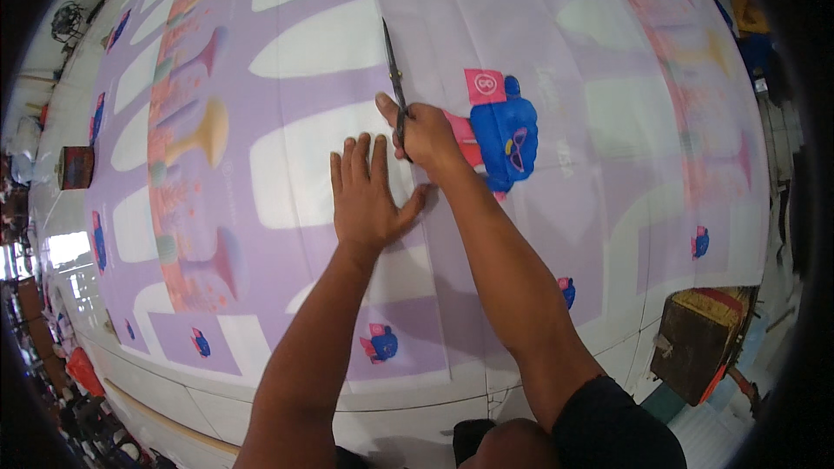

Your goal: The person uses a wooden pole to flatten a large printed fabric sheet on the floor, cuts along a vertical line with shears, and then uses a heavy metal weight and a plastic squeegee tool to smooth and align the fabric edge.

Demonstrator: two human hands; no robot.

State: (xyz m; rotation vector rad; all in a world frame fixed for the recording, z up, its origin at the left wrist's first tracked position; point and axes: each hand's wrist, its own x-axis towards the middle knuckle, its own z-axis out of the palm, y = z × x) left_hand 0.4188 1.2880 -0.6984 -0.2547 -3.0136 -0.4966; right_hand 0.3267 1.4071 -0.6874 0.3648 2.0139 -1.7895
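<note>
A large lilac printed fabric sheet (pixel 304 95) with white shapes and blue cartoon figures is spread over the white tiled surface. My right hand (pixel 426 135) grips a pair of dark scissors (pixel 393 65), its fingers through the handles. The blades lie nearly together and point away from me, along a straight edge in the fabric. My left hand (pixel 369 195) rests flat on a white shape just left of the scissors, fingers spread, holding nothing. Right of my right hand is a large blue cartoon figure (pixel 506 135) with a pink tag, partly covered by my wrist.
A small dark red block (pixel 76 168) stands at the left edge of the fabric. At the near right corner sits a worn brown block (pixel 698 339). A long pale rod (pixel 169 412) lies at lower left, near a red bag (pixel 84 371). A fan (pixel 65 22) stands far left.
</note>
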